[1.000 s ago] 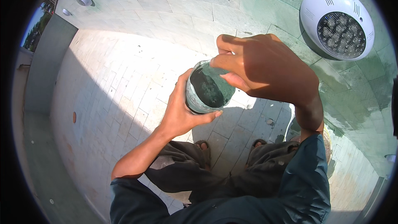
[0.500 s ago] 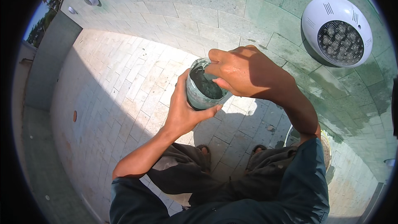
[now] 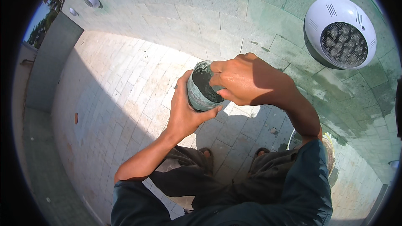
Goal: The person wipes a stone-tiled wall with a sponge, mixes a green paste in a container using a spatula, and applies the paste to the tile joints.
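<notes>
The grey-green cup [image 3: 200, 101] you are working with sits in your left hand [image 3: 184, 116], in front of your body. Its mouth faces up toward your head, and its long axis drops from that mouth toward the floor; the base is out of sight, so its exact lean cannot be told. Dark, wet-looking material [image 3: 204, 83] lies inside, and pale smears streak the outer wall.

Your left hand grips the cup from its left and near sides, the thumb lying along the near wall and pointing right. Your right hand [image 3: 247, 80] is closed, its bent fingers and thumb at the right side of the mouth, across from your left palm. Whether they pinch something is hidden; the back of that hand faces up.

Below your left hand are your dark trousers [image 3: 184, 169] and the paved floor [image 3: 130, 86], with an orange-brown disc [image 3: 76, 118] well to that hand's left. Beyond your right hand rises a block wall [image 3: 226, 19], with a large round white lamp [image 3: 340, 32] mounted well to the hand's upper right. Nearer you than that hand, a round-rimmed thing [image 3: 330, 155] shows partly behind your right sleeve [image 3: 310, 175].
</notes>
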A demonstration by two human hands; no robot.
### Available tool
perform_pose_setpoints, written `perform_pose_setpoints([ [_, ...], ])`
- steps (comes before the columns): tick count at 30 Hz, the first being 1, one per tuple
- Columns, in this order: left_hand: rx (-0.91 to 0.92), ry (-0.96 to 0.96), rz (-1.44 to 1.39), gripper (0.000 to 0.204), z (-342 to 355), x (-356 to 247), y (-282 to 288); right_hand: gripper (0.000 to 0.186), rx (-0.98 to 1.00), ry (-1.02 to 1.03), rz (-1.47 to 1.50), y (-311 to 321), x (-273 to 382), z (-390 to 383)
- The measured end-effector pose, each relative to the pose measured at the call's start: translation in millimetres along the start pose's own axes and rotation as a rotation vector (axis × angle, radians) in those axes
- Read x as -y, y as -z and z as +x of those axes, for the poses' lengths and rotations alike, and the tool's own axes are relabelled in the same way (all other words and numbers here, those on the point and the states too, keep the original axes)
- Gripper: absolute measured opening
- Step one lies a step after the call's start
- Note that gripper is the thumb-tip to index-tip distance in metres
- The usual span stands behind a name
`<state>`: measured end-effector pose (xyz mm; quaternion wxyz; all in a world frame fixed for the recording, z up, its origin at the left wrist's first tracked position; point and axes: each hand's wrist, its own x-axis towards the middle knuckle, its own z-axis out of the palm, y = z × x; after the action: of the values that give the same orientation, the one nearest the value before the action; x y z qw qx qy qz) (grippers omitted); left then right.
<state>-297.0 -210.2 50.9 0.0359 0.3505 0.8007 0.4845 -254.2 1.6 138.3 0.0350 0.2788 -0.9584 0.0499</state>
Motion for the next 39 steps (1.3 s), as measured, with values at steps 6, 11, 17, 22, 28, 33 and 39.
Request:
perform_pose_setpoints([
  [6, -0.033, 0.026, -0.023, 0.098, 0.8, -4.7, -0.4, 0.016, -0.165, -0.09, 0.026, 11.5, 0.8, -7.3],
  [11, -0.018, 0.01, 0.01, 0.1, 1.1, -3.9, -2.4, 0.022, 0.079, 0.004, 0.112, 3.2, -6.1, -5.7],
  [17, -0.038, 0.032, 0.014, 0.101, -2.5, -1.2, -2.0, 0.018, -0.15, -0.136, 0.037, 32.7, 8.3, -11.4],
  [22, -0.048, 0.023, 0.003, 0.098, -1.2, -5.6, -1.7, 0.024, -0.27, -0.094, 0.032, -5.6, 1.5, -3.0],
  [28, -0.07, 0.017, 0.001, 0.099, -2.3, -3.6, 3.2, 0.015, -0.169, -0.036, 0.072, -1.2, 1.0, -1.6],
  [33, -0.059, -0.009, -0.069, 0.099, -6.1, -19.0, 2.2, 0.024, -0.176, -0.113, -0.006, 28.0, 14.8, -13.0],
  [39, -0.061, -0.005, -0.019, 0.1, -5.9, -13.6, -1.2, 0.031, -0.34, -0.124, -0.118, 36.8, 23.7, -22.9],
])
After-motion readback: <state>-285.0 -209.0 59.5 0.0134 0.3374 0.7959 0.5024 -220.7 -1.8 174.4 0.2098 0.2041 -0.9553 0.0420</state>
